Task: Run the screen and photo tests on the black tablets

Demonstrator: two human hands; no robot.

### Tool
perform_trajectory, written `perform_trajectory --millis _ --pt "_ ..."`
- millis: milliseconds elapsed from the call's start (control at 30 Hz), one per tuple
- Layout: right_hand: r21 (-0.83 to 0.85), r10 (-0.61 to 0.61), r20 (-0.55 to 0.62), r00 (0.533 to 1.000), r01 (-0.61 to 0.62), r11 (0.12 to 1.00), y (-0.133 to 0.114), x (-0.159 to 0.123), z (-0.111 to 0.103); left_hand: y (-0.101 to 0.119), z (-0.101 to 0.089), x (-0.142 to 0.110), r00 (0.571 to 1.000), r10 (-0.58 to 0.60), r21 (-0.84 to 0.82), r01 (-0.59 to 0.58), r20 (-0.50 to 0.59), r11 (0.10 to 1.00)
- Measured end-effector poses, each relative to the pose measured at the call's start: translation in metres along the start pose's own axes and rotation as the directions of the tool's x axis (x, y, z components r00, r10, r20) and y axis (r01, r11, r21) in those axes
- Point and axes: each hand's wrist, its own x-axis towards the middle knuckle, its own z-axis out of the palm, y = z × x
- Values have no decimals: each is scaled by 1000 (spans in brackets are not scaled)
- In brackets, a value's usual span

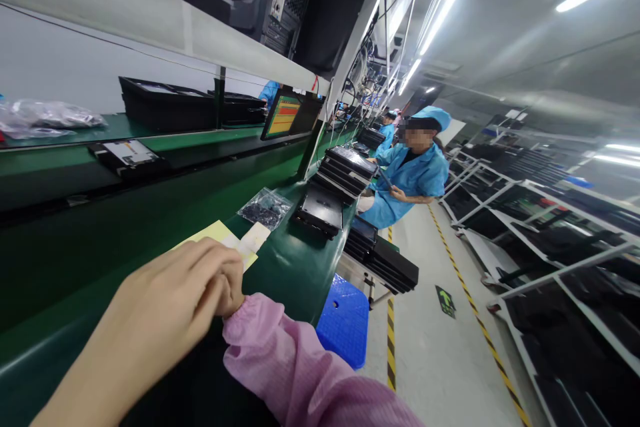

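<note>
My left hand (pixel 185 293) lies close to the camera over the green bench (pixel 290 260), its bare forearm running down to the lower left. Its fingers are curled shut right at the gathered cuff of my pink sleeve (pixel 250 320), which comes up from the lower right. My right hand is hidden beneath the left hand. Just beyond the knuckles lie a yellow sheet (pixel 213 233) and a white slip (pixel 256 236). Farther along sit a clear bag of dark parts (pixel 265 207) and a black tray (pixel 320 210).
A stack of black trays (pixel 347 172) stands farther down the bench, where a person in blue (pixel 417 177) sits. A blue stool (pixel 345 320) is beside the bench edge. A green conveyor (pixel 60 167) carries a flat part (pixel 129 152). Racks of black trays (pixel 550 227) line the right aisle.
</note>
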Motion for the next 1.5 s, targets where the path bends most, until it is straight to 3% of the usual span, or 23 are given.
perform_trajectory --millis 100,233,500,967,1500 --pt "91 31 -135 990 -19 996 -4 2 -7 -30 11 11 963 -203 92 189 179 978" --pt "138 60 -188 980 -34 990 -11 4 -13 -48 20 10 908 -284 43 285 308 958" --pt "156 53 -198 979 -22 988 -14 7 -14 -51 20 12 877 -327 16 344 351 939" --pt "188 -3 -241 971 50 981 -20 16 -21 -61 17 15 868 -361 76 357 342 931" --pt "183 20 -181 983 14 983 -22 16 -22 -64 13 14 852 -369 44 381 372 924"
